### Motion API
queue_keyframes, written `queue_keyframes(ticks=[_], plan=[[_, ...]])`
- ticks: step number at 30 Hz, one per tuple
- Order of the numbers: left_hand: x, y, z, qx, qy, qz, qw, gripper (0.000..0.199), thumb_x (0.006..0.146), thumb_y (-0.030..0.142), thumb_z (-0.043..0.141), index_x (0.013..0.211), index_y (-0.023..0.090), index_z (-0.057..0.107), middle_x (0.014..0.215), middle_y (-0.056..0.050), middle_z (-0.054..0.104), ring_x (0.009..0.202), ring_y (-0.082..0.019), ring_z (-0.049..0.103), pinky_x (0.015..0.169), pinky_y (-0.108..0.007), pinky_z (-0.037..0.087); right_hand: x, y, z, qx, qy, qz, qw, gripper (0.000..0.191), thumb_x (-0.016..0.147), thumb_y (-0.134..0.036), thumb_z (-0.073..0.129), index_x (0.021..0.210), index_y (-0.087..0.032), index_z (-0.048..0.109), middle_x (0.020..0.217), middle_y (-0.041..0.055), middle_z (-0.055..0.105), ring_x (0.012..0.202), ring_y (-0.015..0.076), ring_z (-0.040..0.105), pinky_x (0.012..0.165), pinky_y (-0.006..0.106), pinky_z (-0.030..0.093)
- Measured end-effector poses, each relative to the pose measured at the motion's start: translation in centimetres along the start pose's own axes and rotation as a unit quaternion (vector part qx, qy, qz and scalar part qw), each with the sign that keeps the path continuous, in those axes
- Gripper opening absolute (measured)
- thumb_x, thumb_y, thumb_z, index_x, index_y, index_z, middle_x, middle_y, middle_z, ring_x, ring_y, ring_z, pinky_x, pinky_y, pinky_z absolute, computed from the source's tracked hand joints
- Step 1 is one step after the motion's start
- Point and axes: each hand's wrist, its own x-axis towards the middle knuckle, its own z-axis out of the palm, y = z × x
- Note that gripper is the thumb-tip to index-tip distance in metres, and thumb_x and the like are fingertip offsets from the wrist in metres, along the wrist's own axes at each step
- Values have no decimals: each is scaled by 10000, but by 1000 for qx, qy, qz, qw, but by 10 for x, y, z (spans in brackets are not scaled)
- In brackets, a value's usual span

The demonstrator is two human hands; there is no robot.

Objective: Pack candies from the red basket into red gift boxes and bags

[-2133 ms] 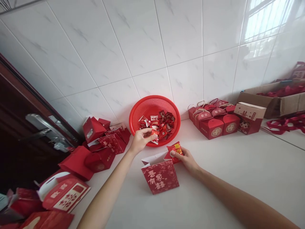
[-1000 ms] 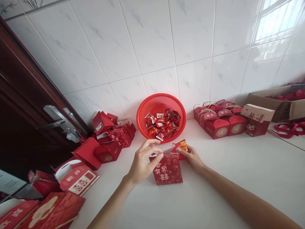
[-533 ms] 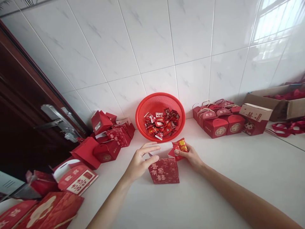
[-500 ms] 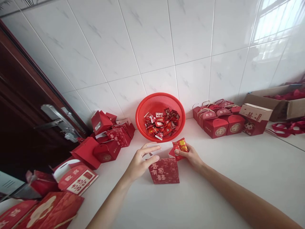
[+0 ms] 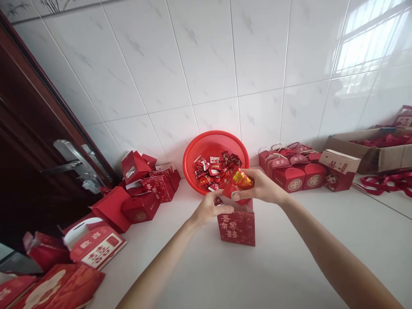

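Observation:
A red box with white characters stands upright on the white table, its top open. My left hand grips the box's upper left edge, with the thumb over the front rim. Just above the opening, my right hand holds a red and gold packet between thumb and fingers. Behind both hands a red plastic basket leans against the wall, with many small wrapped sweets in it. The hands cover part of the basket's lower rim.
Red boxes and bags line the table's left side, by a dark door. More red boxes stand at the right. Beyond them are a cardboard carton and red ribbons.
My right hand has raised the packet from beside the box to above its opening. The box has shifted right in view, and my left hand has closed on its edge.

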Motion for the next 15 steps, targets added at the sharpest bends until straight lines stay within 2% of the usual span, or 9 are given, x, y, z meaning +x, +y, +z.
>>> queue_keyframes(ticks=[3,5,10,15], plan=[[3,0,2,-14,-13,11,1000,474,609,334,856,1042,176,744,941,-38,747,889,-219,639,823,-328,465,5,-3,-2,-130,-38,12,991,252,628,-333,836,751,-195,664,616,-42,588,536,110,466,447,223,305],[3,1,1,-14,-27,18,999,504,607,363,868,1059,179,744,949,-39,748,950,-237,640,872,-342,461,8,-1,-1,-168,-68,22,983,257,608,-328,842,695,-203,634,585,-50,563,498,94,419,419,219,248],[2,1,-3,-17,-53,27,998,486,607,404,879,1015,172,754,935,-46,747,933,-238,650,890,-348,466,13,-2,6,-195,-93,17,976,300,580,-305,865,624,-207,585,534,-65,506,453,64,334,410,218,190],[2,-6,-6,-33,-68,21,997,464,651,408,868,1038,182,749,898,-44,733,868,-207,638,775,-298,485,15,-3,4,-160,-131,36,978,273,648,-350,828,633,-205,597,558,-46,547,476,82,398,396,212,218]])
